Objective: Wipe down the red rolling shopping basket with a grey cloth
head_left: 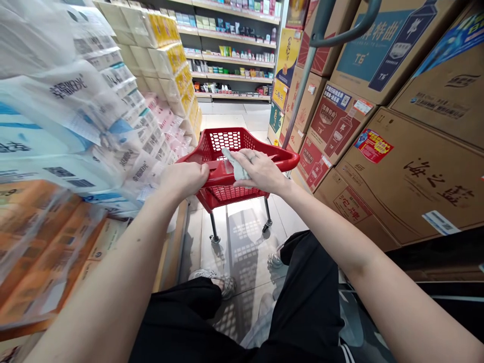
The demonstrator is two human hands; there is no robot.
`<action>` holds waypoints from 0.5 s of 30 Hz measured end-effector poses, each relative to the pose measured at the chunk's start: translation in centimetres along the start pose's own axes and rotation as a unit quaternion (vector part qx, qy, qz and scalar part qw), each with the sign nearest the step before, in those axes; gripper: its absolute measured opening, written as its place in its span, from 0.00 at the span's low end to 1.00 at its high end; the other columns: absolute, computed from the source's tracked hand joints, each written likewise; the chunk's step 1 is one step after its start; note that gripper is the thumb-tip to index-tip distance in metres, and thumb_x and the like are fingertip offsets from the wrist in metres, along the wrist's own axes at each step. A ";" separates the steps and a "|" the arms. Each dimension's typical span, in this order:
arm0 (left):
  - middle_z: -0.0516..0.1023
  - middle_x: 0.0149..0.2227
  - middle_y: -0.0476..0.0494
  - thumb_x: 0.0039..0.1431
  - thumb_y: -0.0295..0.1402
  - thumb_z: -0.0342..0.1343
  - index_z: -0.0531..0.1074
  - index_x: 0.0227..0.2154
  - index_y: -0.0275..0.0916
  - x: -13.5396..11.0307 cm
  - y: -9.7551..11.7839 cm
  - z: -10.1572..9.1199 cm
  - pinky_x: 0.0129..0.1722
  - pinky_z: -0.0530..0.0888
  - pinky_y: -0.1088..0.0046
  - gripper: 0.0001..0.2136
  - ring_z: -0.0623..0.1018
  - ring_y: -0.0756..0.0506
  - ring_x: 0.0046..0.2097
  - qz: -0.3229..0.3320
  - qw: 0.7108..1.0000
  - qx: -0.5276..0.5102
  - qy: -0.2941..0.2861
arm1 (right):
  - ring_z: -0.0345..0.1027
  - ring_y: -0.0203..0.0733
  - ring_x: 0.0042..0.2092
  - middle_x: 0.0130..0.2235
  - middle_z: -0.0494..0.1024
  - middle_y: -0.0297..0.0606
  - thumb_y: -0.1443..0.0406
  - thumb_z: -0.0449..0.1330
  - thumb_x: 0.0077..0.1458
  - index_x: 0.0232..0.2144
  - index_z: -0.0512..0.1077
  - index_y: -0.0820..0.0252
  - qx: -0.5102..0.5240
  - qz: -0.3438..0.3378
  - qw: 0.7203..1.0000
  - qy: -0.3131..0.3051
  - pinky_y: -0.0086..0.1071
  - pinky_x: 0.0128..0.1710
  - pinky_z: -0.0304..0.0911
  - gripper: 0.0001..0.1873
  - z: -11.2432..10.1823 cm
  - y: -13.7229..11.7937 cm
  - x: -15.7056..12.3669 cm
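Observation:
A red plastic shopping cart (pixel 242 194) on dark metal legs with casters stands on the tiled floor before me. My left hand (pixel 189 177) is closed around the left part of its handle. A pale grey-green cloth (pixel 237 167) lies against the middle of the handle. Over that cloth rests my right hand (pixel 259 169), wearing a ring, its fingers pressing the cloth to the handle. Part of the cloth sticks out past the fingers on the left. The cart's perforated basket opens beyond the handle; most of its inside is hidden by my hands.
Wrapped tissue packs (pixel 94 96) are piled high close on my left. Stacked cardboard cartons (pixel 423 171) line the right side, with a grey metal pole and handle (pixel 308 65) in front. Shelves (pixel 234 50) of small goods stand at the back. The tiled floor (pixel 242 118) runs between.

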State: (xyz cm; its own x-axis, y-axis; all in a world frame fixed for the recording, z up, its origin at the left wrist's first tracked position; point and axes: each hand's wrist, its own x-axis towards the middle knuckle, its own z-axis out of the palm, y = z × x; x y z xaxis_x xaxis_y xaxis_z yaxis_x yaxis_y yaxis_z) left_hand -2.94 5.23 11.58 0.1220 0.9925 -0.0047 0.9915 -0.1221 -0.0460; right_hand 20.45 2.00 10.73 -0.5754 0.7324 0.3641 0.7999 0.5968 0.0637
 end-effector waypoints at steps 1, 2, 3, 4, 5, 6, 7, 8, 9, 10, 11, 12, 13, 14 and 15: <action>0.82 0.40 0.27 0.62 0.45 0.32 0.80 0.40 0.34 0.0 0.2 0.2 0.42 0.71 0.57 0.31 0.79 0.29 0.46 0.007 1.000 0.005 0.003 | 0.58 0.53 0.62 0.63 0.64 0.52 0.47 0.48 0.66 0.67 0.54 0.64 0.003 0.010 1.000 -0.005 0.45 0.60 0.53 0.37 -0.2 0.1 0.3; 0.82 0.41 0.27 0.62 0.44 0.32 0.80 0.40 0.34 -0.1 0.4 0.3 0.41 0.71 0.57 0.31 0.79 0.30 0.46 0.014 1.000 0.008 0.005 | 0.60 0.52 0.60 0.61 0.66 0.52 0.49 0.45 0.68 0.67 0.55 0.64 0.008 0.020 1.000 -0.011 0.44 0.59 0.54 0.34 -0.3 0.2 0.7; 0.82 0.41 0.27 0.63 0.44 0.32 0.80 0.40 0.34 -0.1 0.8 0.4 0.41 0.71 0.57 0.31 0.79 0.30 0.46 0.018 1.000 0.008 0.009 | 0.62 0.51 0.58 0.59 0.68 0.51 0.50 0.41 0.70 0.66 0.57 0.64 0.014 0.029 0.999 -0.020 0.42 0.58 0.55 0.32 -0.5 0.5 1.1; 0.81 0.42 0.27 0.63 0.43 0.31 0.80 0.40 0.34 -0.2 1.1 0.6 0.41 0.71 0.57 0.31 0.79 0.30 0.46 0.021 1.000 0.007 0.013 | 0.64 0.49 0.57 0.57 0.70 0.50 0.53 0.38 0.71 0.64 0.60 0.64 0.020 0.036 0.999 -0.031 0.41 0.57 0.56 0.30 -0.6 0.7 1.6; 0.81 0.43 0.26 0.63 0.43 0.31 0.80 0.41 0.33 -0.3 1.5 0.7 0.41 0.71 0.57 0.31 0.79 0.30 0.47 0.019 1.000 0.004 0.019 | 0.66 0.48 0.55 0.55 0.73 0.49 0.55 0.36 0.72 0.62 0.62 0.63 0.026 0.043 0.998 -0.044 0.40 0.55 0.57 0.29 -0.7 1.0 2.1; 0.81 0.43 0.26 0.63 0.43 0.31 0.80 0.41 0.33 -0.5 1.9 0.7 0.41 0.71 0.57 0.31 0.79 0.30 0.47 0.012 1.000 0.000 0.026 | 0.68 0.47 0.54 0.52 0.74 0.48 0.56 0.35 0.72 0.59 0.66 0.64 0.031 0.050 0.997 -0.058 0.38 0.54 0.58 0.29 -0.8 1.2 2.7; 0.81 0.44 0.26 0.63 0.43 0.32 0.80 0.41 0.32 -0.6 2.3 0.8 0.41 0.71 0.57 0.31 0.79 0.30 0.47 0.003 0.999 -0.005 0.035 | 0.69 0.47 0.52 0.50 0.76 0.48 0.57 0.35 0.72 0.56 0.68 0.64 0.034 0.059 0.995 -0.071 0.38 0.52 0.58 0.28 -0.8 1.4 3.2; 0.81 0.44 0.26 0.63 0.42 0.32 0.80 0.42 0.32 -0.8 2.7 0.8 0.42 0.70 0.58 0.30 0.79 0.30 0.47 -0.007 0.999 -0.011 0.046 | 0.70 0.48 0.52 0.49 0.77 0.48 0.57 0.36 0.72 0.53 0.71 0.65 0.036 0.070 0.994 -0.081 0.37 0.51 0.59 0.28 -0.8 1.5 3.7; 0.81 0.44 0.26 0.63 0.42 0.33 0.80 0.42 0.31 -1.0 3.0 0.8 0.42 0.70 0.58 0.30 0.79 0.31 0.47 -0.017 0.998 -0.016 0.057 | 0.70 0.48 0.51 0.48 0.77 0.49 0.58 0.36 0.72 0.50 0.72 0.65 0.037 0.080 0.992 -0.087 0.37 0.50 0.59 0.28 -0.7 1.5 4.1; 0.81 0.44 0.26 0.63 0.42 0.33 0.79 0.42 0.31 -1.2 3.4 0.8 0.43 0.70 0.59 0.29 0.79 0.31 0.47 -0.029 0.997 -0.022 0.067 | 0.71 0.49 0.51 0.47 0.78 0.50 0.58 0.37 0.72 0.48 0.73 0.66 0.035 0.088 0.992 -0.088 0.37 0.50 0.59 0.27 -0.5 1.4 4.4; 0.81 0.44 0.26 0.64 0.42 0.33 0.79 0.42 0.31 -1.4 3.6 0.9 0.43 0.70 0.59 0.29 0.79 0.31 0.47 -0.040 0.996 -0.027 0.077 | 0.71 0.49 0.51 0.47 0.78 0.50 0.59 0.38 0.72 0.47 0.73 0.66 0.033 0.096 0.991 -0.084 0.37 0.50 0.60 0.26 -0.3 1.2 4.6; 0.81 0.43 0.26 0.64 0.41 0.34 0.79 0.42 0.31 -1.5 3.9 0.9 0.43 0.70 0.60 0.29 0.79 0.32 0.47 -0.049 0.995 -0.032 0.085 | 0.71 0.50 0.51 0.47 0.78 0.51 0.59 0.38 0.72 0.46 0.73 0.66 0.030 0.103 0.991 -0.077 0.38 0.50 0.60 0.26 -0.2 0.9 4.6; 0.81 0.43 0.25 0.64 0.41 0.34 0.79 0.42 0.30 -1.6 4.0 0.9 0.43 0.70 0.60 0.29 0.79 0.32 0.47 -0.057 0.993 -0.037 0.093 | 0.71 0.50 0.50 0.48 0.78 0.51 0.59 0.38 0.72 0.47 0.72 0.66 0.027 0.108 0.992 -0.066 0.38 0.50 0.60 0.26 0.0 0.6 4.6; 0.81 0.42 0.25 0.64 0.41 0.33 0.79 0.42 0.30 -1.7 4.1 1.0 0.43 0.70 0.60 0.29 0.79 0.32 0.46 -0.064 0.992 -0.041 0.101 | 0.71 0.50 0.50 0.48 0.77 0.51 0.59 0.38 0.72 0.48 0.72 0.65 0.024 0.112 0.992 -0.056 0.38 0.50 0.61 0.26 0.0 0.3 4.5; 0.81 0.42 0.24 0.64 0.41 0.33 0.79 0.42 0.29 -1.7 4.2 1.0 0.42 0.70 0.60 0.29 0.79 0.32 0.46 -0.070 0.990 -0.046 0.110 | 0.71 0.50 0.51 0.48 0.77 0.51 0.59 0.38 0.72 0.49 0.71 0.65 0.021 0.114 0.992 -0.047 0.39 0.50 0.61 0.25 0.1 0.0 4.4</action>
State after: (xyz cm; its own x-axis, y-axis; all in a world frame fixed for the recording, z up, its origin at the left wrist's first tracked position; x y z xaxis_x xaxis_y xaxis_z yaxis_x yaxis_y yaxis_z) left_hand 1.00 3.02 10.38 -0.0200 0.9766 0.2140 0.9982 0.0074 0.0598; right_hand 17.90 5.21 12.24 -0.3945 0.8767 0.2754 0.9046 0.4231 -0.0511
